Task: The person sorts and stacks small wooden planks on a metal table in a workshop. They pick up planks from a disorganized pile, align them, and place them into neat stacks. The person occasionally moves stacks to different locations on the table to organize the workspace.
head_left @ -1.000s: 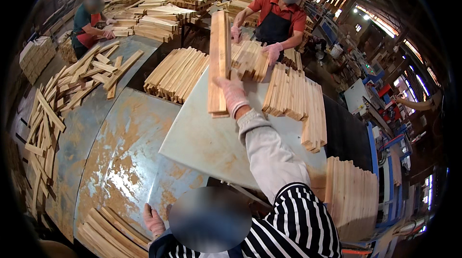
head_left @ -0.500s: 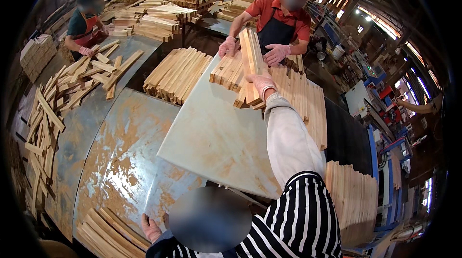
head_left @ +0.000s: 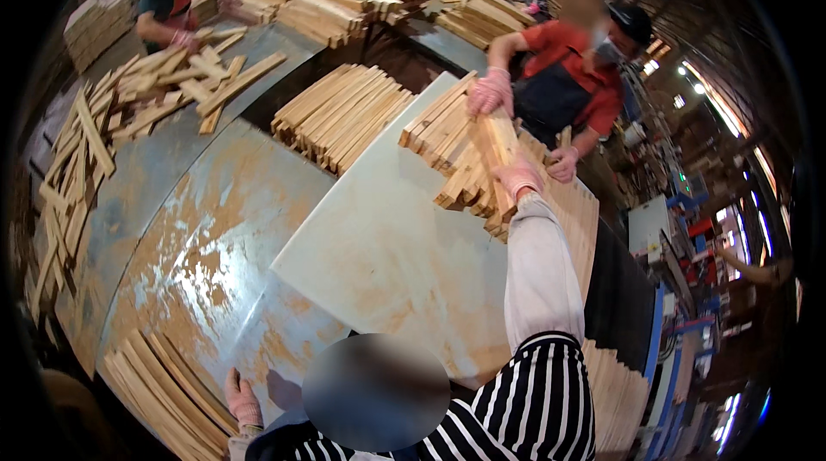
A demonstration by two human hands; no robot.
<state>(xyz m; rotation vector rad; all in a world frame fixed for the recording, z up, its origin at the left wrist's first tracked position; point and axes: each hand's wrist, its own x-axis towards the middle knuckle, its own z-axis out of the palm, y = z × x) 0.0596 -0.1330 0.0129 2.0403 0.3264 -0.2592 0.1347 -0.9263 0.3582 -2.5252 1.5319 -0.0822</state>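
My right hand is closed on the near end of a wooden strip, arm stretched far forward. A co-worker's gloved hand grips the strip's far end. Beneath it lies a row of wooden strips on a pale board; some strips stick out unevenly toward me. My left hand, in a pinkish glove, is low at the left with its fingers stretched and nothing visible in them. Beside it is a stack of long wooden strips. Whether the hand touches that stack I cannot tell.
A dusty metal table spreads to the left, with a loose heap of strips at its far side. Another strip stack sits beyond the pale board. A second co-worker stands far left. A dark belt runs at right.
The strip in my right hand has come down closer to the row, and the co-worker's hand has moved onto its far end. The co-worker leans further in. My view has shifted.
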